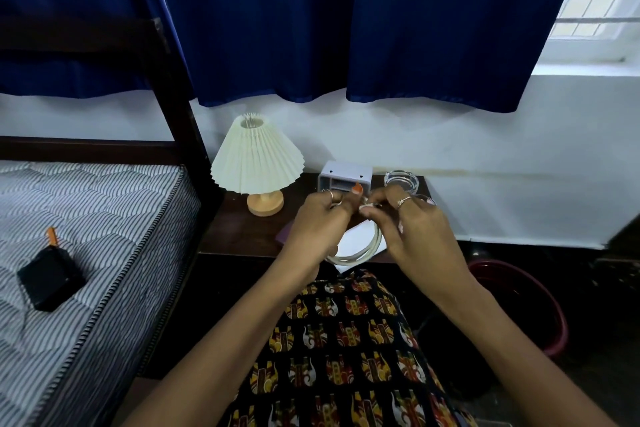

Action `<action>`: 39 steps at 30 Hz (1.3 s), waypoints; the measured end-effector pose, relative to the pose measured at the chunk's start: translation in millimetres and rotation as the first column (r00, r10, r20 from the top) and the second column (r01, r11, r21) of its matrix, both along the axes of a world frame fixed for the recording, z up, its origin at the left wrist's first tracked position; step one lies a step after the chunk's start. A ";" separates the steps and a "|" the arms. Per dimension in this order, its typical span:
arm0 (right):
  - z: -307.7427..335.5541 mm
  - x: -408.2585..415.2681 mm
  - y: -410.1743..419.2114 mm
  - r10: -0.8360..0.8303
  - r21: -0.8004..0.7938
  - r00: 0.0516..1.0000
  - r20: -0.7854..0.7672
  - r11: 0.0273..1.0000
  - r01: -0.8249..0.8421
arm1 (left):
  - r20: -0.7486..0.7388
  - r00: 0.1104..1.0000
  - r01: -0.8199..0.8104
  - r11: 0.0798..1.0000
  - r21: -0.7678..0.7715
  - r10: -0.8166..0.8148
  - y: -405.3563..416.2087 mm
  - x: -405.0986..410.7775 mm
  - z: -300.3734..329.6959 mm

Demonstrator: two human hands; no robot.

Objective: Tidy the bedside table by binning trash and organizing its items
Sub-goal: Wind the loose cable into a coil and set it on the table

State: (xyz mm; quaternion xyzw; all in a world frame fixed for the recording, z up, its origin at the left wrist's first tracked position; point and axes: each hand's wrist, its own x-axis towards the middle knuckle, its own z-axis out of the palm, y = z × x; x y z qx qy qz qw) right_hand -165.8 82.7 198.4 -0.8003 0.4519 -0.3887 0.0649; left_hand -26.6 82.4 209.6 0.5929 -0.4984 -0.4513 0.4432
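So you're holding a white cable (pixel 360 251) with both hands up over the middle of the bedside table (pixel 242 229), and it's looking like a thin, glossy cord bunched into a loose loop that's hanging down between your wrists, with the bottom of the loop dangling just over a white sheet of paper (pixel 360 236) lying on the near part of the tabletop. Your left hand (pixel 320 222) is pinching the cable up top with thumb and fingers curled in, and your right hand (pixel 412 225) is doing the same just beside it, fingertips pressing together on the cord, so both ends are getting gripped almost touching each other. Counting stuff: one cable, one sheet of paper, one pleated cream lamp (pixel 258 163) sitting at the far left of the table on a round wooden base, one small grey box thing (pixel 344 175) standing at the far edge behind your hands, and one clear glass ashtray (pixel 401 178) to the right of that box. There's something purple (pixel 285 232) peeking out under your left hand, can't tell what it is. Off to the left, one black gadget (pixel 50 276) is lying on the striped mattress (pixel 86 218), and one red bin (pixel 530 305) is sitting on the floor to the right of the table.
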 end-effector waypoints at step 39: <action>-78.8 103.6 -43.2 -0.580 0.805 0.594 0.557 0.201 -0.559 | -0.335 0.942 0.095 0.940 0.327 0.021 9.3 138.7 -81.1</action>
